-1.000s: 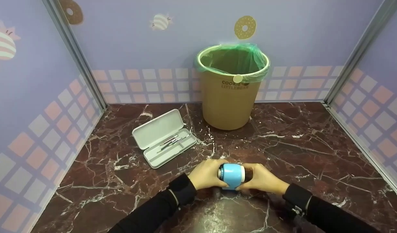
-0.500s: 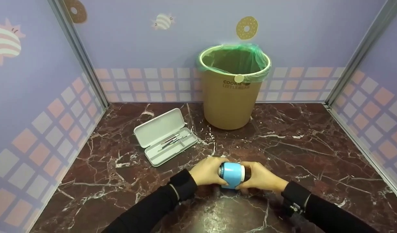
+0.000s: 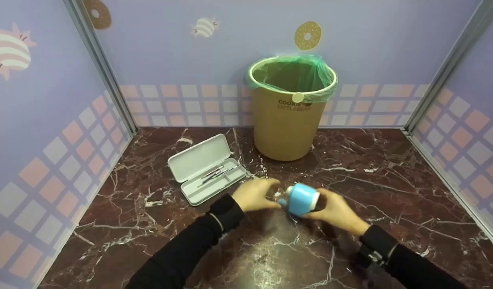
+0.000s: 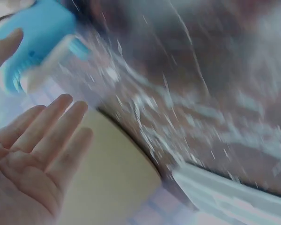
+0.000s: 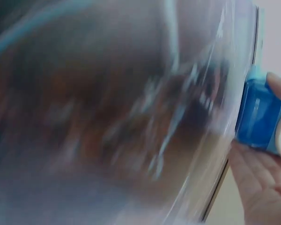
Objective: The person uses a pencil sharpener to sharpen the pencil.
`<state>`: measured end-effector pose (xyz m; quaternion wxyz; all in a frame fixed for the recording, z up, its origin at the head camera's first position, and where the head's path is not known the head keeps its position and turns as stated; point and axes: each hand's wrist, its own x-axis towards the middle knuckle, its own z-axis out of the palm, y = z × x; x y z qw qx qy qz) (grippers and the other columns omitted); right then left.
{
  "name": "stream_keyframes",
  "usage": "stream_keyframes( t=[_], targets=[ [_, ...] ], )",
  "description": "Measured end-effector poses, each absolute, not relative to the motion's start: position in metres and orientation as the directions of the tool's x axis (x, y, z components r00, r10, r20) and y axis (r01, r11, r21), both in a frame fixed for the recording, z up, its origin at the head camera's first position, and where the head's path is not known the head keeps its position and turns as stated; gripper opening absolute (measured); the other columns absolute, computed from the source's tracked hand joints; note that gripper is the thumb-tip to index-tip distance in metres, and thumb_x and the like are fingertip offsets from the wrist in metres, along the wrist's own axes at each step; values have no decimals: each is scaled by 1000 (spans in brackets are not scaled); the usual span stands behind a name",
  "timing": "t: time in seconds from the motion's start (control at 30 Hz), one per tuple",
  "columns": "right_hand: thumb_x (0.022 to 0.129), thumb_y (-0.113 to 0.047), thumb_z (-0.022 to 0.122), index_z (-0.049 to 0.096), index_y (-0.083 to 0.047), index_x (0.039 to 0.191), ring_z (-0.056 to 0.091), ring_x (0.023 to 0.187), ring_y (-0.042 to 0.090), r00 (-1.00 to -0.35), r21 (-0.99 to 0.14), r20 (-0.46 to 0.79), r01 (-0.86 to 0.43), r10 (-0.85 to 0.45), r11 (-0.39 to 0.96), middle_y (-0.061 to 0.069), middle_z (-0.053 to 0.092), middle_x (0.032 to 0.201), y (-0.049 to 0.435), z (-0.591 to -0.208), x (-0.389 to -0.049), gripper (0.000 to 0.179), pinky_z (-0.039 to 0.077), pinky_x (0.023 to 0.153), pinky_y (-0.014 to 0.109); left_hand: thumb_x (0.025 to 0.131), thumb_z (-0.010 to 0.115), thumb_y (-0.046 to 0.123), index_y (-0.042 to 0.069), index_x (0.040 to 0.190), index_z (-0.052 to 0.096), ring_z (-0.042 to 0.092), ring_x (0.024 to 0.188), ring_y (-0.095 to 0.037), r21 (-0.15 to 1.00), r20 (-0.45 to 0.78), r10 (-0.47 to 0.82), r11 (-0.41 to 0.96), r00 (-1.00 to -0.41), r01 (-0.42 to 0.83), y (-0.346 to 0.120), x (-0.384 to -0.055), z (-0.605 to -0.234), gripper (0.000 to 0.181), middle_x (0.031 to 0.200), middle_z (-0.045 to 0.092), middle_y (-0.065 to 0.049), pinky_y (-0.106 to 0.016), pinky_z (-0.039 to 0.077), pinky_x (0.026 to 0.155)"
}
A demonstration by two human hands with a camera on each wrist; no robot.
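My right hand (image 3: 334, 210) grips a small light-blue pencil sharpener (image 3: 301, 199) by its right side, thumb and fingers on opposite faces. The sharpener is tilted, with a white ring on the end nearest that hand. In the left wrist view, a white crank arm (image 4: 49, 63) with a blue knob (image 4: 78, 48) sticks out from the sharpener's other end. The right wrist view shows its darker blue see-through part (image 5: 257, 115). My left hand (image 3: 255, 195) stands just left of the crank, its fingers extended and apart from the sharpener, palm bare.
An open white pencil case (image 3: 200, 150) with several slim pencils (image 3: 216, 174) lies left of the hands. Behind stands a tan trash bin (image 3: 284, 128) lined with a green bag (image 3: 320, 74). Patterned walls (image 3: 170, 48) enclose the dark marbled table (image 3: 375, 180) at back and sides.
My left hand has let go of the sharpener and drawn slightly away up and left. My right hand has moved the sharpener up and to the right, tilting it.
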<state>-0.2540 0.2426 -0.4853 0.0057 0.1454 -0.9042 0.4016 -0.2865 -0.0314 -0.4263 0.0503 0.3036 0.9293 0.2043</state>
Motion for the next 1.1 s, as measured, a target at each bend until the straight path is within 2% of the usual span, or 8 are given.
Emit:
stream_keyframes(
  t=[0.13, 0.23, 0.37, 0.47, 0.63, 0.73, 0.87, 1.1],
  targets=[
    [71, -28, 92, 58, 9, 127, 71, 99, 33, -986, -697, 110, -169, -128, 697, 26, 72, 114, 268, -482, -260, 76, 60, 87, 47, 89, 78, 38, 6, 143, 56, 70, 119, -32, 352, 92, 512, 786, -854, 508, -50, -307, -420, 67, 138, 67, -15, -46, 56, 103],
    [72, -31, 92, 55, 12, 128, 71, 94, 36, -990, -645, 131, -127, -55, 753, 31, 71, 111, 287, -481, -265, 79, 59, 80, 45, 90, 76, 40, 5, 142, 58, 70, 118, -34, 322, 158, 435, 826, -887, 462, -64, -324, -416, 65, 137, 68, -16, -47, 56, 102],
    [74, -34, 91, 54, 14, 128, 71, 91, 40, -989, -599, 145, -72, 20, 798, 34, 70, 110, 307, -481, -268, 81, 58, 76, 44, 90, 75, 43, 1, 141, 58, 65, 125, -38, 291, 215, 349, 869, -912, 401, -82, -343, -409, 67, 140, 65, -19, -49, 51, 109],
    [77, -37, 89, 50, 16, 132, 70, 95, 44, -989, -585, 136, -31, 60, 811, 38, 67, 115, 320, -481, -269, 86, 58, 79, 49, 91, 73, 46, 2, 143, 55, 63, 128, -39, 281, 193, 297, 896, -935, 343, -91, -354, -403, 71, 142, 64, -19, -52, 48, 111],
    [79, -39, 87, 48, 18, 132, 68, 99, 50, -984, -579, 128, 26, 123, 815, 40, 63, 118, 336, -481, -271, 86, 56, 83, 56, 92, 69, 51, 7, 145, 56, 67, 121, -39, 262, 101, 233, 932, -967, 252, -103, -364, -393, 70, 137, 68, -17, -52, 53, 102],
    [80, -39, 86, 48, 19, 130, 66, 100, 52, -978, -577, 132, 57, 162, 815, 41, 62, 117, 345, -480, -272, 85, 55, 83, 58, 92, 68, 53, 8, 146, 55, 67, 123, -39, 243, 40, 213, 946, -976, 216, -109, -366, -387, 72, 138, 67, -16, -54, 54, 101],
    [81, -39, 84, 45, 20, 133, 64, 103, 56, -966, -591, 137, 98, 219, 801, 43, 60, 119, 357, -480, -273, 88, 54, 85, 60, 92, 67, 55, 9, 148, 53, 65, 126, -39, 231, 4, 210, 951, -978, 206, -114, -366, -382, 74, 141, 66, -16, -57, 53, 103],
    [87, -38, 79, 34, 20, 142, 57, 114, 59, -957, -632, 75, 171, 279, 756, 46, 53, 129, 370, -482, -272, 92, 51, 92, 63, 92, 66, 57, 9, 151, 50, 63, 127, -42, 235, 21, 224, 946, -974, 223, -121, -365, -385, 78, 143, 63, -18, -56, 52, 105]
  ],
)
